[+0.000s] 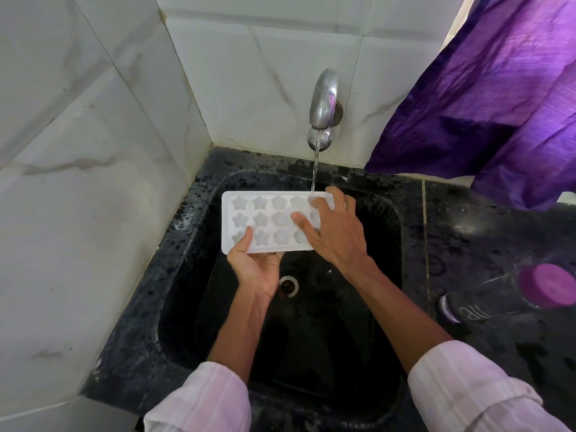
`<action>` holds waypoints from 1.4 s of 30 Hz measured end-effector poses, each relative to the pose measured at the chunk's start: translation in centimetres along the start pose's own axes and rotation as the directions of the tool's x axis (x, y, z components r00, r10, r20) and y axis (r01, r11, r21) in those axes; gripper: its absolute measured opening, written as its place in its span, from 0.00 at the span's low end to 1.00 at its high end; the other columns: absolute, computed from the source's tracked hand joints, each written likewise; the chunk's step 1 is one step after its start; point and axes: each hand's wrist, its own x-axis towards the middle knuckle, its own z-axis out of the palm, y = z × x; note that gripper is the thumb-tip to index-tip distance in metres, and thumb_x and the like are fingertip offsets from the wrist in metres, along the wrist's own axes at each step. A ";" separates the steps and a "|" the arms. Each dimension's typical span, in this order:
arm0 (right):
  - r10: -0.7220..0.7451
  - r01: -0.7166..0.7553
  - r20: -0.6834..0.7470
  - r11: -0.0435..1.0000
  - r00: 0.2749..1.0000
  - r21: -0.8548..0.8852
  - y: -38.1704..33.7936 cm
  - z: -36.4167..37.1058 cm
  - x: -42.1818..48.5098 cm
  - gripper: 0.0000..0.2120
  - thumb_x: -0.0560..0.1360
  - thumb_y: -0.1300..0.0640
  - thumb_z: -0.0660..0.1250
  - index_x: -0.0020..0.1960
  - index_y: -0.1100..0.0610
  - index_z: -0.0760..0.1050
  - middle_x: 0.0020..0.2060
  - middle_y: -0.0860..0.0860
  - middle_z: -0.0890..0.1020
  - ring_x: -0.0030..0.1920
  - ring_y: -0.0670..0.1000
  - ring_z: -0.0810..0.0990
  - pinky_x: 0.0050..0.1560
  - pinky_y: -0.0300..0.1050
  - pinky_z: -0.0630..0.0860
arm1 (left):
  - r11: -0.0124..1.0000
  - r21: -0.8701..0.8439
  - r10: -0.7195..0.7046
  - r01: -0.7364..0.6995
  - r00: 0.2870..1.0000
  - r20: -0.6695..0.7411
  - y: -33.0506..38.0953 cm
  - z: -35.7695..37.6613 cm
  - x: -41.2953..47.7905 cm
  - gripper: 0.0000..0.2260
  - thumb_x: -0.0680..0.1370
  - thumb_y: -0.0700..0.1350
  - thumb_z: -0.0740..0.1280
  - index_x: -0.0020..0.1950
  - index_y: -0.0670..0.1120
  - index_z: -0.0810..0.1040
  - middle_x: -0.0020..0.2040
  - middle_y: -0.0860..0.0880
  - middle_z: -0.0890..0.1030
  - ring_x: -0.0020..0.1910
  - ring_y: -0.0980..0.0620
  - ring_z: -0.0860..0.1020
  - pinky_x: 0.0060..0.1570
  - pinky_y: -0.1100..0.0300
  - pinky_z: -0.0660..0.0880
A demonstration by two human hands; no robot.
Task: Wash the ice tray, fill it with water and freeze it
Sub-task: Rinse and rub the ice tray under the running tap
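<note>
Head view: white marbled wall tiles [93, 151] close off a corner, purple curtain [498, 104] hanging at right. Black speckled worktop [486, 232] wraps a dark sink [187, 307], drain [288, 285] bare; dark bottle [498, 300] with a purple cap lies to the right. Tap [323, 104] is running onto the far right corner of the white ice tray [265, 219], held level over the sink. Left hand [255, 269] pinches the near edge, thumb on top; right hand [333, 232] lies spread across the star cups. Judged: washing step underway; next calls for rubbing and rinsing every cup.
</note>
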 end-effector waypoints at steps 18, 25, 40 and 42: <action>-0.043 0.043 -0.030 0.999 0.999 -0.023 0.1 -0.2 -1.0 0.26 0.78 0.32 0.55 0.66 0.46 0.75 0.72 0.51 0.66 0.70 0.55 0.64 0.50 0.49 0.76 | 1.000 0.020 0.002 -0.002 1.000 0.019 0.2 -0.7 -0.4 0.19 0.79 0.43 0.63 0.70 0.43 0.73 0.63 0.40 0.81 0.61 0.38 0.81 0.62 0.38 0.76; -0.001 0.003 -0.022 0.998 1.000 0.068 0.2 -0.2 -1.0 0.21 0.77 0.35 0.62 0.62 0.46 0.78 0.69 0.50 0.67 0.68 0.54 0.64 0.45 0.43 0.70 | 0.998 0.056 0.007 -0.009 1.000 0.020 0.0 -0.8 -0.8 0.19 0.80 0.45 0.64 0.71 0.44 0.73 0.63 0.41 0.82 0.62 0.40 0.80 0.62 0.41 0.77; 0.447 -0.589 0.443 0.270 0.777 0.762 1.5 0.1 1.6 0.16 0.77 0.56 0.69 0.65 0.54 0.77 0.56 0.51 0.83 0.57 0.51 0.82 0.62 0.54 0.78 | 0.997 0.049 0.051 -0.052 0.998 0.026 1.0 -1.0 -0.3 0.23 0.78 0.51 0.68 0.72 0.47 0.73 0.65 0.43 0.81 0.65 0.41 0.79 0.66 0.38 0.73; 0.395 -0.595 0.471 0.299 0.789 0.746 1.3 0.0 1.9 0.12 0.78 0.58 0.68 0.60 0.53 0.80 0.52 0.51 0.85 0.53 0.52 0.84 0.57 0.53 0.81 | 0.998 0.041 0.051 -0.051 0.999 0.019 1.0 -1.2 -0.3 0.22 0.79 0.51 0.68 0.72 0.47 0.73 0.65 0.43 0.81 0.64 0.41 0.79 0.66 0.38 0.72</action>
